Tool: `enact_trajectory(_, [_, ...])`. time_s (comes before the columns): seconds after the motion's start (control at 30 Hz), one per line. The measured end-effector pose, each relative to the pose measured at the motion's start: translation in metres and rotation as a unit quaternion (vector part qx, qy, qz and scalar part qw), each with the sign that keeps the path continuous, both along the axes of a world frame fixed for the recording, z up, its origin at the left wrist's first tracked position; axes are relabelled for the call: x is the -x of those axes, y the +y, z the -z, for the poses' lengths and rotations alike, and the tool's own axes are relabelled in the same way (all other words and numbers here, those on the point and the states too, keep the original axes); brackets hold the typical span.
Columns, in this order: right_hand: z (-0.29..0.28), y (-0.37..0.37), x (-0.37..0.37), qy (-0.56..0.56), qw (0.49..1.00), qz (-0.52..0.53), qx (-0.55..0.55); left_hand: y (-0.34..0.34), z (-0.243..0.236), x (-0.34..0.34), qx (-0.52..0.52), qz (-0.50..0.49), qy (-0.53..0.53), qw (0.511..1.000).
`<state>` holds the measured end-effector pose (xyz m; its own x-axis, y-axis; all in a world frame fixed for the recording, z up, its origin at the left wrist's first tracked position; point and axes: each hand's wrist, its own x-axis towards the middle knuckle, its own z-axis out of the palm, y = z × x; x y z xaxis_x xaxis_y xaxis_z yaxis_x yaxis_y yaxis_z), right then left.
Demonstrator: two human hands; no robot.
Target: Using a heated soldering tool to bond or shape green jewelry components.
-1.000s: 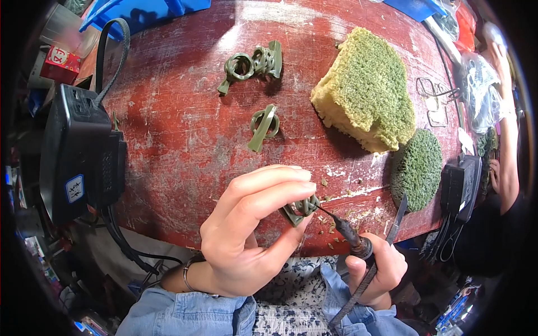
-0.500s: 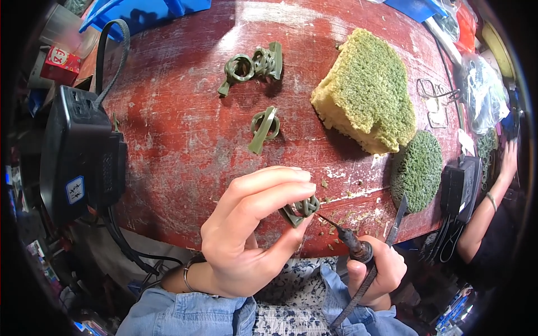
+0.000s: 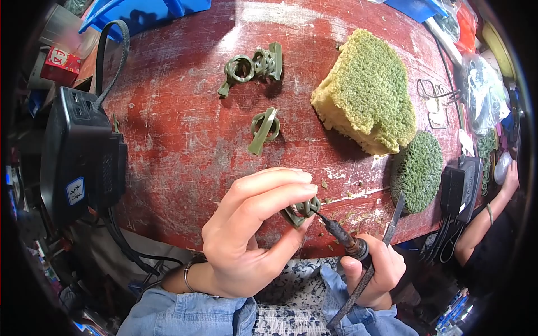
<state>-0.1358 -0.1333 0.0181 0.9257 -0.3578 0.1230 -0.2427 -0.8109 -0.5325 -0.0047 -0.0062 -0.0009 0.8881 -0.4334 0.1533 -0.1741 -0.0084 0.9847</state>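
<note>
My left hand [image 3: 248,236] pinches a small dark-green openwork piece [image 3: 302,211] between its fingertips. My right hand [image 3: 378,274] grips a dark pen-like hot tool [image 3: 341,235] with a thin tip, which meets the piece's right side. A long flat metal file [image 3: 394,221] runs along that hand, held with the tool, its far end over a round green scouring-like pad [image 3: 418,171]. Beyond my left hand lie a green ring with a bar across it [image 3: 263,129] and a cluster of similar green carved rings [image 3: 252,70] on the red table [image 3: 168,151].
A green-topped yellow sponge block [image 3: 364,89] is at back right. Black devices with cables stand left [image 3: 78,151] and right [image 3: 459,187]. Blue bins [image 3: 143,12], wire frames [image 3: 434,101] and plastic bags [image 3: 482,101] line the edges. A co-worker's hand [image 3: 510,179] is at far right.
The tool's tip drew slightly away from the piece, then returned to it. The co-worker's arm dropped from upper right and has since shifted, a white object now beside that hand.
</note>
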Motion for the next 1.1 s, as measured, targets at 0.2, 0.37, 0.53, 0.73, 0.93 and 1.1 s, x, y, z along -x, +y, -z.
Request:
enact_trajectory(0.2, [-0.001, 0.0, 0.002, -0.001, 1.0, 0.008, 0.006, 0.007, 0.003, -0.003, -0.006, 0.086, -0.006, 0.996])
enact_trajectory(0.37, [-0.002, 0.0, 0.003, 0.0, 1.0, 0.011, -0.004, 0.006, 0.0, -0.002, -0.009, 0.087, 0.008, 0.996])
enact_trajectory(0.53, [0.001, -0.001, -0.001, -0.004, 1.0, -0.002, -0.004, 0.008, 0.004, -0.004, -0.012, 0.082, 0.001, 0.997])
enact_trajectory(0.73, [-0.001, -0.004, 0.013, -0.01, 0.985, 0.037, -0.167, 0.008, 0.004, -0.004, -0.002, 0.082, 0.009, 0.997])
enact_trajectory(0.93, [-0.015, -0.03, 0.026, 0.004, 0.782, -0.004, -0.624, 0.003, -0.002, -0.002, 0.116, 0.117, 0.179, 0.97])
enact_trajectory(1.1, [-0.023, -0.015, 0.001, -0.018, 0.822, 0.219, -0.526, -0.001, -0.012, 0.005, 0.164, 0.141, 0.261, 0.941])
